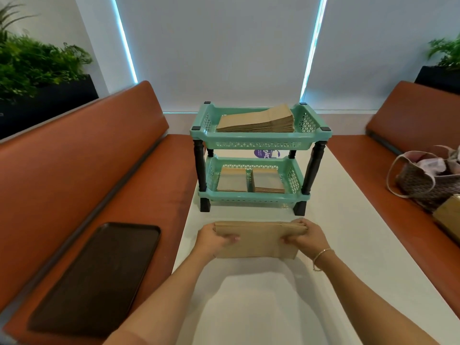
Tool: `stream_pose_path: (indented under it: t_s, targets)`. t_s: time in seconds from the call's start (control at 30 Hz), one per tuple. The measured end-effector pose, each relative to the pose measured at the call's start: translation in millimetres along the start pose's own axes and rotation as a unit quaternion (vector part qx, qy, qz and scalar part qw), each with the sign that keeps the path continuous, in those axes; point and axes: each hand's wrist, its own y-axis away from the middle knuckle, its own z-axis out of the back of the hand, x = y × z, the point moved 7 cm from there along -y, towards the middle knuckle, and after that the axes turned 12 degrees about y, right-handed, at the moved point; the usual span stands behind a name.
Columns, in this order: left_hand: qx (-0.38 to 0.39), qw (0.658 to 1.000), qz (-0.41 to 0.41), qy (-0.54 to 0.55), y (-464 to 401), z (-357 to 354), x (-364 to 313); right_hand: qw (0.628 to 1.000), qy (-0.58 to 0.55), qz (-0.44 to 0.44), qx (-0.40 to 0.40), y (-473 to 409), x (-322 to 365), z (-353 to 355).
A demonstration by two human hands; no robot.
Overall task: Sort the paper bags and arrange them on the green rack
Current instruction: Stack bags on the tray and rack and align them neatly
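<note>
bag stack (258,241), between both gripping hands

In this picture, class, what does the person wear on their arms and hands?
Both forearms are bare, with no sleeves, gloves or rings visible. The right hand has a thin, light-coloured chain bracelet at its wrist. The left hand and its wrist wear nothing.

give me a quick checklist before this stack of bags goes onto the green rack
1. Both hands grip the brown paper bag stack: left hand and right hand at its ends. Ok.
2. Stack edges squared: near edge looks slanted. Not ok.
3. Top tier of the mint-green plastic rack free: a fanned bag pile fills it. Not ok.
4. Bottom tier free: two small bag piles sit side by side. Not ok.
5. White table between stack and rack clear. Ok.
6. Bag size matches a pile: cannot tell.
</note>
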Motion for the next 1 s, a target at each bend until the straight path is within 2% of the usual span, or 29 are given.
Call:
stream_pose_path:
  t_s: [0.07, 0.17, 0.23, 0.27, 0.33, 0.43, 0.53, 0.63, 0.7, 0.87, 1.0]
  targets:
    - [0.020, 0.998, -0.021, -0.059, -7, -1, -18, 0.990, 0.125, 0.055, 0.046, -5, 22, 9]
    - [0.060, 0.984, -0.068, -0.153, -12, -9, -56, 0.929, 0.327, 0.112, 0.130, -8, 47, 4]
    - [0.081, 0.971, -0.096, -0.203, -9, -19, -83, 0.902, 0.391, 0.116, 0.144, -8, 58, -4]
    - [0.082, 0.966, -0.108, -0.222, -7, -23, -94, 0.902, 0.393, 0.109, 0.138, -9, 61, -6]
    - [0.066, 0.962, -0.136, -0.227, -4, -24, -115, 0.925, 0.353, 0.081, 0.116, -12, 61, -6]
    - [0.007, 0.982, -0.156, -0.103, -1, -10, -126, 0.975, 0.204, 0.022, 0.091, -11, 51, 0]
    - [-0.007, 0.994, -0.111, 0.003, -2, -1, -102, 0.997, 0.013, -0.018, 0.075, -7, 44, 0]
    - [0.085, 0.996, 0.002, -0.022, -1, -18, -55, 0.986, -0.145, -0.044, 0.066, -4, 45, -7]
    - [0.148, 0.987, 0.043, -0.037, 3, -32, -30, 0.969, -0.225, -0.049, 0.088, 2, 52, -17]
    - [0.126, 0.991, 0.014, -0.037, -3, -30, -22, 0.947, -0.291, -0.063, 0.117, 4, 58, -31]
    - [0.117, 0.980, -0.005, -0.159, -11, -3, -36, 0.934, -0.348, -0.071, 0.033, -9, 49, -8]
